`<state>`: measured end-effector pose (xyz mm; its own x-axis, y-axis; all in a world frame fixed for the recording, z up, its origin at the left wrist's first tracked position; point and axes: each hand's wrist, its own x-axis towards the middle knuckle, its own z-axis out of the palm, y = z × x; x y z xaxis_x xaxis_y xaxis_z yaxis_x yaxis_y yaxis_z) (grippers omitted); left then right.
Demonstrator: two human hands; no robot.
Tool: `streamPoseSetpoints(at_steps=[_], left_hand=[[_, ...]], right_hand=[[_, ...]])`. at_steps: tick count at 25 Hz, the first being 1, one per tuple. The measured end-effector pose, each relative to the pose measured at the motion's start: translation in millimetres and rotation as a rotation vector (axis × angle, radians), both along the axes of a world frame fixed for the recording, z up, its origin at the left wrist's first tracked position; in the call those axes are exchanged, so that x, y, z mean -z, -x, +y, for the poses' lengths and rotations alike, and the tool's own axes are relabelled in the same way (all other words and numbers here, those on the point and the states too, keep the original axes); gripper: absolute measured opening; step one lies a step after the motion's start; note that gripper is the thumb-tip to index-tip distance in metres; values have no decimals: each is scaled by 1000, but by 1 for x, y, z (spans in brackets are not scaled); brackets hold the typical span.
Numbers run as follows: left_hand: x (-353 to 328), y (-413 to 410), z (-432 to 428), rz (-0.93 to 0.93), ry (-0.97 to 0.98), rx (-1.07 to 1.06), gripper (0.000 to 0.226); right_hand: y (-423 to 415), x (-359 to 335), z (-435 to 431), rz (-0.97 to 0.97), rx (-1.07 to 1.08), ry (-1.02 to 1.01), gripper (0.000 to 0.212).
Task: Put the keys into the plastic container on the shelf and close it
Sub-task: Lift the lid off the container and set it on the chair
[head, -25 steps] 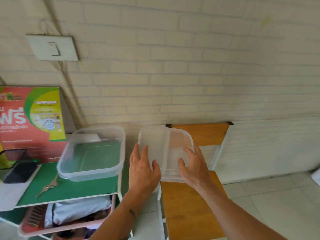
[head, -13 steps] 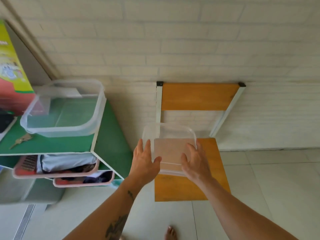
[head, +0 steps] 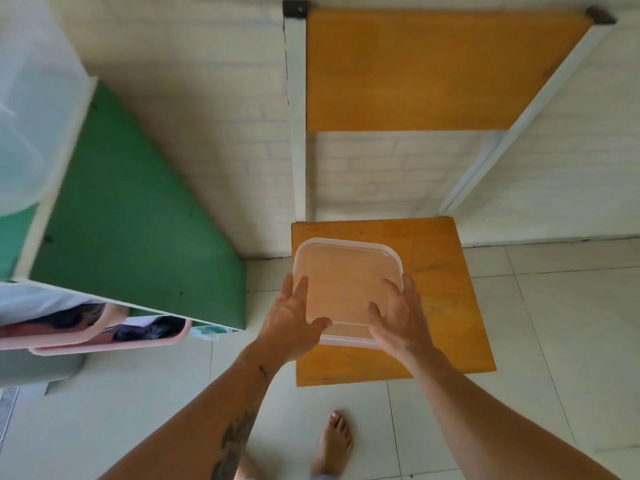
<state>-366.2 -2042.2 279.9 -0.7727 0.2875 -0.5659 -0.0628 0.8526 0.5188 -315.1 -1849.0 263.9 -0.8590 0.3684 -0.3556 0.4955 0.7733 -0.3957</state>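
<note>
Lid (head: 346, 289): lying flat over the chair seat (head: 446, 306).
Left hand (head: 294, 317): gripping the lid's left edge.
Right hand (head: 398, 317): gripping its right edge.
Plastic container (head: 20, 133): sitting on the shelf (head: 131, 220), left of the chair.

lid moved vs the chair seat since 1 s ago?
Yes. The clear lid, held by the left hand and right hand, has come down from chair-backrest height to just over the orange chair seat.
</note>
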Motion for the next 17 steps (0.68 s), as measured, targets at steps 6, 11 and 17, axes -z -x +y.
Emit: streamPoseSetpoints(at_steps=[6,11,17], left_hand=[[53,-1,15,-25,48,56,87],[47,6,17,-15,17,-3,72],[-43,11,0,61,-116,-184,53]], right_hand=[[-5,44,10,-30,53,71,55],[-2,36,11,-29,56,108,56],[12,-45,-22,39,4,179,60]])
